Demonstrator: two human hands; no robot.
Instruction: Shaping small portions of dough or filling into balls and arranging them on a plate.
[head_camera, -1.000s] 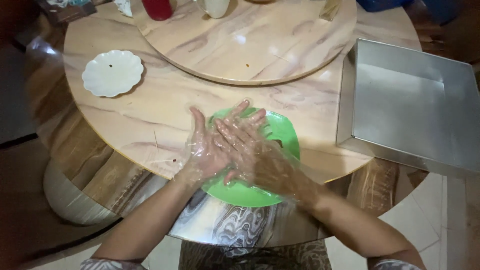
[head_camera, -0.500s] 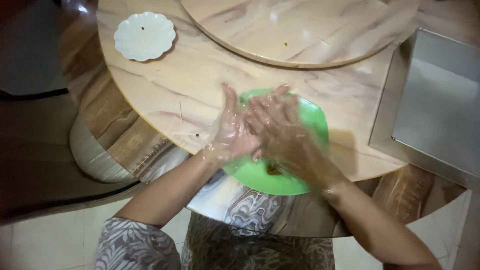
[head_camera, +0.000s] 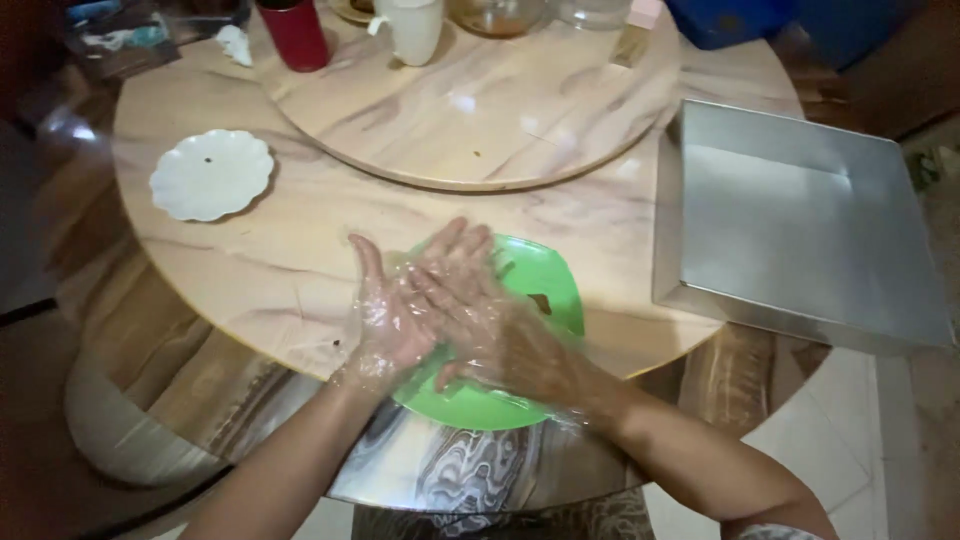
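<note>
Head view: gloved left hand (head_camera: 392, 318) and right hand (head_camera: 480, 315) stay pressed palm to palm over the green plate (head_camera: 545, 290), fingers spread. Only the view has shifted; the steel tray (head_camera: 800, 225) at three o'clock on the table (head_camera: 300, 270) is back in full.

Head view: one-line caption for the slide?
Left hand and right hand, in thin clear gloves, pressed together over a green plate on a marble-look table.

A round green plate (head_camera: 540, 290) lies flat at the table's near edge, partly overhanging it, a dark speck inside.
</note>
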